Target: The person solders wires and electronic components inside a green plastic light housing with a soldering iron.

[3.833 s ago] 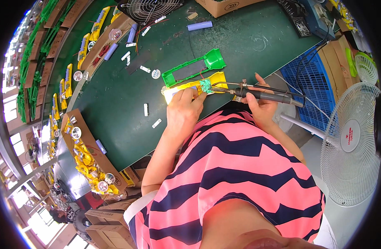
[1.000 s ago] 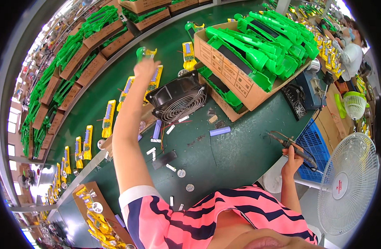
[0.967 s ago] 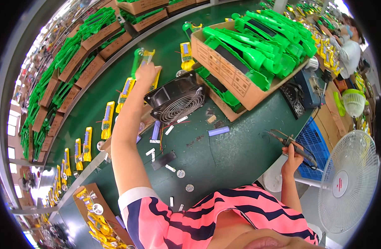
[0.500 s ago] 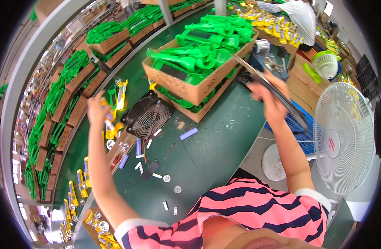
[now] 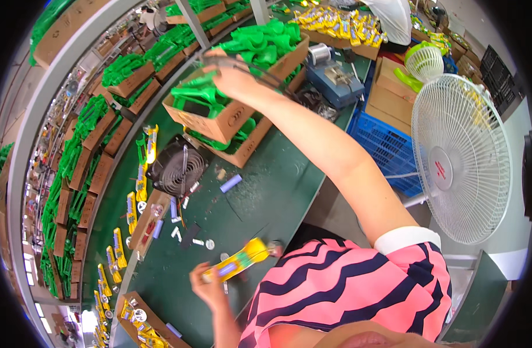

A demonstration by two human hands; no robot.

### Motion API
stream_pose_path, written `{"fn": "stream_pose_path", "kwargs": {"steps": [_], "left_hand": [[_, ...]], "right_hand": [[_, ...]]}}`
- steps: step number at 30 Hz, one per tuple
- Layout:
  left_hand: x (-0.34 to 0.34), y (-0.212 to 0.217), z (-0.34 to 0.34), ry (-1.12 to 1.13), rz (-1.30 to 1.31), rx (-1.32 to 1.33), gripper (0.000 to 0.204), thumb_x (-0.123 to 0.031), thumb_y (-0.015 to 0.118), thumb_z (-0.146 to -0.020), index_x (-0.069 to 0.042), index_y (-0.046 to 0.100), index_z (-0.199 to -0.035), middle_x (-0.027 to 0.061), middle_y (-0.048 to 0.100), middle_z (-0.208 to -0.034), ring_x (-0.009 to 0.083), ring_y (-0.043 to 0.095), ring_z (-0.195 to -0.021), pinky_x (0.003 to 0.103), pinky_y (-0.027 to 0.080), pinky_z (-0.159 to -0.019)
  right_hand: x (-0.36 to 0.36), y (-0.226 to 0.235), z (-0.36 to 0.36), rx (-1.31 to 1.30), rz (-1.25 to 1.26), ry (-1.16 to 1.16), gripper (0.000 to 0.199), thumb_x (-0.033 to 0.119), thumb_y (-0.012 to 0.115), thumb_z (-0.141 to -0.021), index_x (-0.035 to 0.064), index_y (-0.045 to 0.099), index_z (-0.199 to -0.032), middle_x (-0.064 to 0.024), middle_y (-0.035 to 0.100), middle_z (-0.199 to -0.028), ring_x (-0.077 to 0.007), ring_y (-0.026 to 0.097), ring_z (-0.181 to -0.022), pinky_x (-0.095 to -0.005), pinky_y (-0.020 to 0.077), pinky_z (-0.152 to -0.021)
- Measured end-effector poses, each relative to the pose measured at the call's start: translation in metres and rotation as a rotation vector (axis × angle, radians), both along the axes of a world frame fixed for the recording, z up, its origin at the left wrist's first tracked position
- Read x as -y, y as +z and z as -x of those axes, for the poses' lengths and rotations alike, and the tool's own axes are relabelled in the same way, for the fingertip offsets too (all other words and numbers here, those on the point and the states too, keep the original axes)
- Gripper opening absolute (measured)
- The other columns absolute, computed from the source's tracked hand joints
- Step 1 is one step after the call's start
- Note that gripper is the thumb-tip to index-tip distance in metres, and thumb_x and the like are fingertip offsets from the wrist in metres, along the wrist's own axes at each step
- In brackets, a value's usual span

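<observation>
Toward nine o'clock, a curved row of brown cartons (image 5: 86, 168) holds green parts; their count blurs at the rim. At seven o'clock the left hand (image 5: 207, 287) pinches one yellow half-shell with a purple cell (image 5: 235, 264), held just above the green table (image 5: 266, 197). One black fan (image 5: 176, 168) lies at ten o'clock. At twelve o'clock the right hand (image 5: 234, 78) closes around a dark tool (image 5: 242, 64) over a large carton of green shells (image 5: 242, 107). One white pedestal fan (image 5: 466, 156) stands at three o'clock.

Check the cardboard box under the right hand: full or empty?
Full. The cardboard box is heaped with green plastic parts rising above its rim, where the right hand reaches with a dark tool.
</observation>
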State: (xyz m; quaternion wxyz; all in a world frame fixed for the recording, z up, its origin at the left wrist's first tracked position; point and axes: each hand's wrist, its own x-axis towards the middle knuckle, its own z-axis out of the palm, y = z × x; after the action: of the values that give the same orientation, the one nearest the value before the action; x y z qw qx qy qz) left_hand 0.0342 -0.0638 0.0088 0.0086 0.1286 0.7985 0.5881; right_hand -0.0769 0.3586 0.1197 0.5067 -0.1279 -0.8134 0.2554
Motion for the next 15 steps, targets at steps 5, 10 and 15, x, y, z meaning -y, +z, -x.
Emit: {"fn": "stream_pose_path", "kwargs": {"steps": [5, 10, 15], "left_hand": [[-0.034, -0.029, -0.031, 0.014, 0.369, -0.486, 0.026, -0.006, 0.07, -0.065, -0.005, 0.055, -0.086, 0.0146, 0.049, -0.105, 0.0295, 0.045, -0.1, 0.038, 0.035, -0.088], [-0.043, 0.036, -0.045, 0.299, 0.541, -1.07, 0.028, -0.008, 0.073, -0.059, -0.008, 0.061, -0.084, 0.0134, 0.048, -0.11, 0.0305, 0.046, -0.101, 0.041, 0.039, -0.082], [-0.069, 0.053, -0.037, -0.447, 0.469, -0.672, 0.016, -0.003, 0.066, -0.065, -0.005, 0.062, -0.081, 0.0089, 0.058, -0.08, 0.025, 0.054, -0.075, 0.032, 0.042, -0.068]], "right_hand": [[-0.011, 0.018, -0.012, 0.139, 0.285, 0.183, 0.027, 0.005, 0.054, -0.073, 0.0146, 0.066, -0.094, -0.0059, 0.058, -0.109, -0.0178, 0.058, -0.091, -0.0283, 0.0447, -0.078], [0.045, 0.04, -0.142, -0.149, 0.411, 0.382, 0.026, -0.002, 0.05, -0.082, 0.0053, 0.061, -0.104, -0.0039, 0.06, -0.095, -0.0081, 0.054, -0.082, -0.0172, 0.0419, -0.069], [0.082, -0.07, -0.238, -0.155, 0.36, 0.491, 0.033, -0.005, 0.052, -0.078, -0.0052, 0.046, -0.111, -0.0162, 0.059, -0.103, -0.0232, 0.06, -0.091, -0.0292, 0.0455, -0.079]]}}
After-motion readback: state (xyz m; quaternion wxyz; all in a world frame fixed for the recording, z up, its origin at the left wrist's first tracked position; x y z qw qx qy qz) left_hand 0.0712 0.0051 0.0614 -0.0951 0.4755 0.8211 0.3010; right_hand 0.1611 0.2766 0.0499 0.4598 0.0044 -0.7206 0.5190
